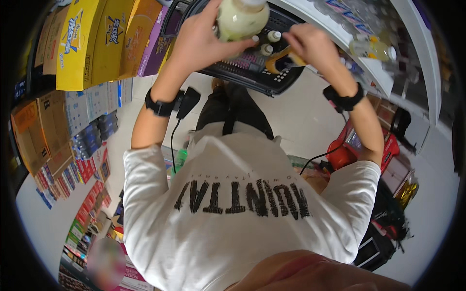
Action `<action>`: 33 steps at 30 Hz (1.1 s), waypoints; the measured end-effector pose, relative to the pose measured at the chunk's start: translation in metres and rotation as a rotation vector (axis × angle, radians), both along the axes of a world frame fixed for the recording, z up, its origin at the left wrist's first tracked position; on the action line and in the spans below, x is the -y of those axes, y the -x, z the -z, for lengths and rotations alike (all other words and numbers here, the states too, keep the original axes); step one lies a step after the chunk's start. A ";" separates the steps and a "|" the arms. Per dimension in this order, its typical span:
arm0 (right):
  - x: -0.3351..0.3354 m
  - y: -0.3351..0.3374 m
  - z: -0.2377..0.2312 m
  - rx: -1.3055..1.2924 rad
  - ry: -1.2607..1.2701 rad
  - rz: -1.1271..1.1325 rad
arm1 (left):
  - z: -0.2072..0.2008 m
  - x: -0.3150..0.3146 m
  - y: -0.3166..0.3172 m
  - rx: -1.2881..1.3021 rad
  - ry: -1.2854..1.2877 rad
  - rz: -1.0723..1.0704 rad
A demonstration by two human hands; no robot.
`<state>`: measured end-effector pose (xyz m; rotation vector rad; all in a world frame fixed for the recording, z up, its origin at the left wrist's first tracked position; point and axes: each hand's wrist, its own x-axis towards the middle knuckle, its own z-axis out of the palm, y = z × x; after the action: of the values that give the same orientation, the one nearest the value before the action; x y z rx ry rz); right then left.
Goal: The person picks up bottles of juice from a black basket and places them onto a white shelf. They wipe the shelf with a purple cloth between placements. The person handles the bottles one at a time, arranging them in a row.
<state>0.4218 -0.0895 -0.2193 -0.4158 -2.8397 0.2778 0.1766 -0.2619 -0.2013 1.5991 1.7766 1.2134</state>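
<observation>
At the top of the head view, my left hand (196, 43) is wrapped round a large bottle (242, 20) of pale yellow-green liquid with a white cap. Its thumb lies across the lower side of the bottle. Beneath is a black plastic basket (272, 89) with a perforated bottom. Several small bottles with white caps (266, 49) stand inside it. My right hand (313, 44) is over the basket's right side, fingers curled and a little blurred. Just below those fingers, a dark item with an orange-yellow band (280, 63) leans in the basket; whether they grip it is unclear.
On the right, a white shelf edge (374, 72) runs beside the basket, with yellowish bottles (371, 48) lying on the shelf. Yellow cartons (87, 46) and a purple carton (154, 41) stand at the left. A red container (341, 154) is near my right elbow.
</observation>
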 end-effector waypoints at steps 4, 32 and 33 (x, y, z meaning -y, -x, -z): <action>-0.005 0.030 0.119 0.204 0.132 -0.109 | 0.029 0.032 0.018 -0.108 -0.067 -0.144; -0.040 0.123 0.066 0.041 0.875 -0.548 | 0.134 0.036 0.002 -0.139 0.064 -0.158; -0.035 0.125 0.050 0.021 0.799 -0.660 | 0.134 0.029 -0.003 -0.143 0.074 -0.147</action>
<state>0.2965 -0.0545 -0.2694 0.4155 -2.6667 1.5388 0.1800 -0.2911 -0.3352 1.5715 2.0364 1.1069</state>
